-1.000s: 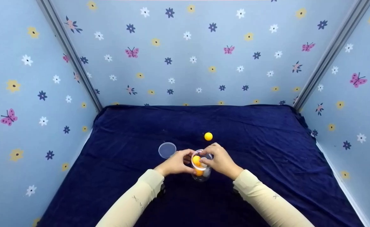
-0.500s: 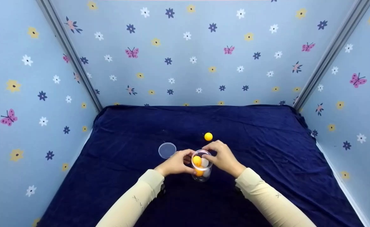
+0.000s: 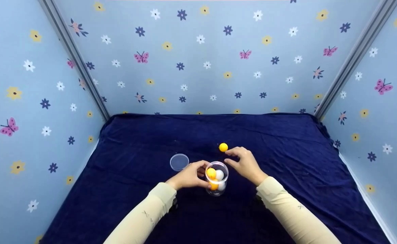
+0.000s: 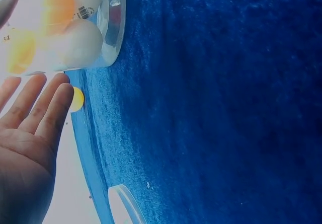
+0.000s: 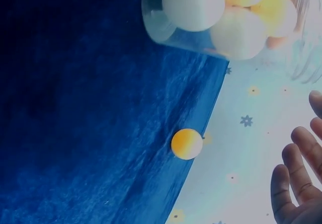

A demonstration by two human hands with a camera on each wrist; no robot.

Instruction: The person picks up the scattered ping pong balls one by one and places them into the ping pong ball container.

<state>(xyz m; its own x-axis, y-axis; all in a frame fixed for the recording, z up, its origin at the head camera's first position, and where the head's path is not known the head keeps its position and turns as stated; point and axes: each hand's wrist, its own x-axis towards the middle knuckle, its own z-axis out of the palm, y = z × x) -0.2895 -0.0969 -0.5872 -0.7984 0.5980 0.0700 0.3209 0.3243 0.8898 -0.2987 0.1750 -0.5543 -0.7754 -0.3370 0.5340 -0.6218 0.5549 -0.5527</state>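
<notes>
A clear plastic jar [image 3: 216, 194] stands upright on the dark blue cloth, its mouth uncovered. Inside are several orange and white ping-pong balls [image 5: 193, 5]. My left hand [image 3: 192, 174] holds the jar from its left side, thumb in front and fingers behind. To the right of the jar, my right hand [image 3: 246, 165] hovers with nothing in it, thumb and fingers apart. Its fingertips are right beside a loose orange ping-pong ball [image 3: 223, 147] lying behind the jar. That same orange ball [image 5: 187, 144] shows whole in the right wrist view.
A round clear lid [image 3: 179, 162] lies on the cloth to the left of the jar, just behind my left hand. Dark blue cloth [image 3: 279, 142] covers the table. Blue patterned walls [image 3: 198, 81] enclose it at the back and both sides.
My right hand has let go of a white ball in the jar, then moved out of the mouth, right and back towards the loose orange ball. The left hand stays put.
</notes>
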